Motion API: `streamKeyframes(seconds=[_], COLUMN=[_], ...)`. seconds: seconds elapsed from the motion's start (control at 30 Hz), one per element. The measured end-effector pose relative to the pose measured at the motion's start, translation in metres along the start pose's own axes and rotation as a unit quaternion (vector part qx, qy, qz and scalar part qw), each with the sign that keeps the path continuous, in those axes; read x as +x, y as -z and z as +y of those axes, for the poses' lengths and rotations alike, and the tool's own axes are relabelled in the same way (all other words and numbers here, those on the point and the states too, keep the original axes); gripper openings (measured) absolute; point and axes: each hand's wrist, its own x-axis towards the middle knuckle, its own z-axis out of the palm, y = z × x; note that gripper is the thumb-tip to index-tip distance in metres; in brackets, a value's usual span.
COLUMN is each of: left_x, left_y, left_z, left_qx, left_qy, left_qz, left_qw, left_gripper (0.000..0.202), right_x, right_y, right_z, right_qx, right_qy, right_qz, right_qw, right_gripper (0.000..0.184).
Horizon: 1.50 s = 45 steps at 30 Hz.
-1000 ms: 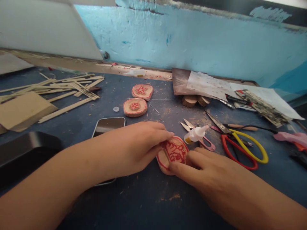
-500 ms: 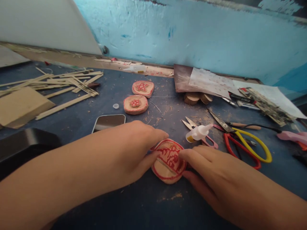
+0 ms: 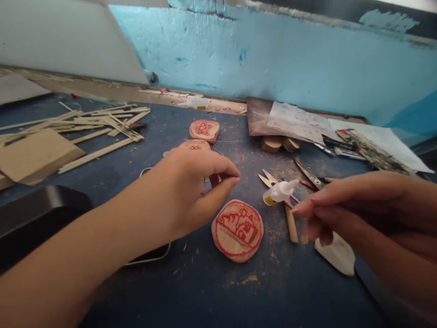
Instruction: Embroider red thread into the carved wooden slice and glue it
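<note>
A round wood slice (image 3: 238, 230) with a red outline and a red pattern lies flat on the dark blue table (image 3: 211, 291), touched by neither hand. My left hand (image 3: 194, 187) hovers just above and left of it, thumb and fingers pinched, with a bit of red showing between them. My right hand (image 3: 341, 205) is raised to the right of the slice, its fingertips pressed together in a pinch; what they hold is too small to make out. A small white glue bottle (image 3: 278, 192) lies between the hands.
Two more red-patterned slices (image 3: 204, 130) (image 3: 195, 145) lie farther back. A wooden stick (image 3: 291, 223), a white scrap (image 3: 336, 255) and snips (image 3: 269, 178) sit right of the slice. A phone (image 3: 150, 257), black tray (image 3: 34, 214), wood block (image 3: 34, 157) and sticks (image 3: 102, 123) lie left; papers (image 3: 297, 120) at back.
Both hands have let go of the slice and lifted off it. The left rose toward the back. The right pulled away to the right, uncovering the stick and the white scrap.
</note>
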Motion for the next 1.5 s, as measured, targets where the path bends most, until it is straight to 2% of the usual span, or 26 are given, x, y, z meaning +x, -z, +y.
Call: streamKeyframes(seconds=[0.07, 0.2, 0.3, 0.4, 0.5, 0.63, 0.7, 0.8, 0.93, 1.07, 1.2, 1.3, 1.5], left_x=[-0.001, -0.006, -0.011, -0.013, -0.014, -0.014, -0.016, -0.019, -0.022, -0.028, -0.037, -0.041, -0.044], left_y=[-0.001, -0.005, -0.006, -0.007, -0.008, -0.010, -0.011, -0.014, -0.016, -0.020, -0.026, -0.028, -0.031], left_z=[0.009, 0.026, 0.033, 0.034, 0.034, 0.039, 0.042, 0.045, 0.045, 0.043, 0.034, 0.028, 0.029], left_qx=[-0.073, -0.228, -0.270, -0.269, -0.257, -0.231, -0.215, -0.177, -0.094, -0.001, 0.034, 0.047, 0.044], left_qy=[0.018, 0.038, 0.038, 0.002, -0.038, -0.085, -0.096, -0.103, -0.134, -0.168, -0.182, -0.185, -0.163], left_qz=[0.003, -0.048, -0.073, -0.058, -0.008, 0.059, 0.083, 0.108, 0.122, 0.156, 0.130, 0.129, 0.113], left_qw=[0.997, 0.972, 0.959, 0.961, 0.966, 0.967, 0.968, 0.973, 0.979, 0.973, 0.974, 0.973, 0.979], left_gripper=[0.018, 0.011, 0.013, 0.015, 0.019, 0.018, 0.018, 0.014, 0.009, 0.010, 0.018, 0.021, 0.015], right_x=[0.004, 0.009, 0.009, 0.007, 0.006, 0.003, 0.002, 0.000, -0.001, -0.002, -0.002, -0.001, 0.000], right_y=[-0.010, -0.028, -0.034, -0.037, -0.040, -0.049, -0.054, -0.057, -0.058, -0.061, -0.066, -0.070, -0.071], right_z=[-0.005, -0.007, -0.003, 0.002, 0.008, 0.016, 0.019, 0.021, 0.018, 0.019, 0.022, 0.022, 0.019], right_qx=[0.103, 0.247, 0.307, 0.368, 0.442, 0.552, 0.575, 0.576, 0.572, 0.558, 0.549, 0.549, 0.534], right_qy=[-0.054, -0.147, -0.179, -0.209, -0.249, -0.287, -0.289, -0.283, -0.273, -0.266, -0.253, -0.246, -0.262], right_qz=[0.021, -0.081, -0.126, -0.155, -0.205, -0.281, -0.307, -0.318, -0.303, -0.297, -0.275, -0.260, -0.246], right_qw=[0.993, 0.955, 0.926, 0.892, 0.837, 0.731, 0.701, 0.698, 0.712, 0.728, 0.748, 0.756, 0.766], right_gripper=[0.012, 0.020, 0.033, 0.042, 0.047, 0.059, 0.064, 0.063, 0.061, 0.064, 0.068, 0.069, 0.068])
